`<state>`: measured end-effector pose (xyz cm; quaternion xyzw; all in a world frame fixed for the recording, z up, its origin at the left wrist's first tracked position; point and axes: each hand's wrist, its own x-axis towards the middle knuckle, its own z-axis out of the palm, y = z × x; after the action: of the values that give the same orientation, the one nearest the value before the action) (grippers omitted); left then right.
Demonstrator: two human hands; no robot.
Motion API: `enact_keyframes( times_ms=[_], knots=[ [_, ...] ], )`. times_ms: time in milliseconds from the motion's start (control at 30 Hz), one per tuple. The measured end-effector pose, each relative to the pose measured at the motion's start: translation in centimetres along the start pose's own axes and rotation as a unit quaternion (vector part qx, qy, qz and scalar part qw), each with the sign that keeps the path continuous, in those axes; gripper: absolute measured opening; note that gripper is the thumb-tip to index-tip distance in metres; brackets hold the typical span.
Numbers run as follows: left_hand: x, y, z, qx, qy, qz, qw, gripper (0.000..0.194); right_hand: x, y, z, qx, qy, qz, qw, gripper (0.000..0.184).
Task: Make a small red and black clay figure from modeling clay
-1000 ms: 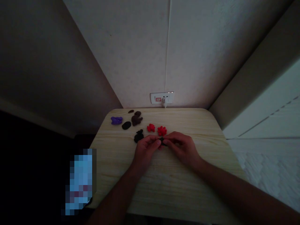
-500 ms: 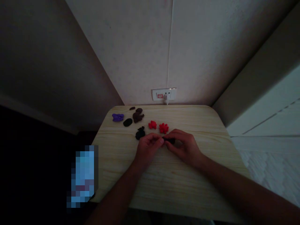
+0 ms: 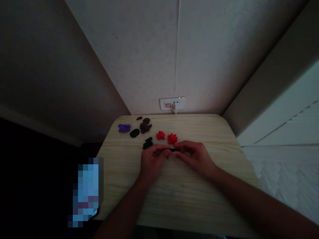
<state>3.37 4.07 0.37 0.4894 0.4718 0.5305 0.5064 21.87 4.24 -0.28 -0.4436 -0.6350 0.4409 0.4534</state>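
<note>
Between my two hands is a thin black piece of modelling clay (image 3: 174, 150), pinched at both ends by fingertips. My left hand (image 3: 153, 159) closes on its left end, and my right hand (image 3: 195, 156) grips the right end with thumb and fingers. Just beyond my fingers lie two lumpy red clay pieces, a knobbly one (image 3: 172, 138) and a smaller one (image 3: 160, 135). Partly hidden behind my left hand is a black clay lump (image 3: 148, 143). Farther left are a flat black oval (image 3: 135, 133), brown clay pieces (image 3: 145, 127) and a purple clay lump (image 3: 124, 128).
Everything lies on a pale wood-grain table (image 3: 189, 196) with rounded far corners, set against a wall. A socket plate with a plug (image 3: 172, 103) sits just above its far edge. At the left edge is a blurred-out bright device (image 3: 87, 189).
The black piece now shows as a thin strip spanning both hands, and my left hand has shifted slightly left. The whole view has tipped a little, moving the table things slightly down and left.
</note>
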Motion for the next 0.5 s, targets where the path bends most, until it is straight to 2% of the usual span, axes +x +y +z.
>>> enact_keyframes(
  times_ms=[133,300,500],
  knots=[
    [0.1,0.0,-0.1,-0.006,0.008,-0.01,1.0,0.008,0.2,-0.1,0.0,0.006,-0.015,0.007,1.0,0.023],
    [0.0,-0.5,-0.1,0.005,-0.031,-0.005,0.999,0.011,0.2,0.0,0.1,0.063,-0.014,0.02,0.998,0.024],
    [-0.1,-1.2,-0.1,0.113,-0.043,0.124,0.985,0.012,0.1,-0.1,-0.1,0.047,-0.02,-0.003,0.999,0.017]
  ],
)
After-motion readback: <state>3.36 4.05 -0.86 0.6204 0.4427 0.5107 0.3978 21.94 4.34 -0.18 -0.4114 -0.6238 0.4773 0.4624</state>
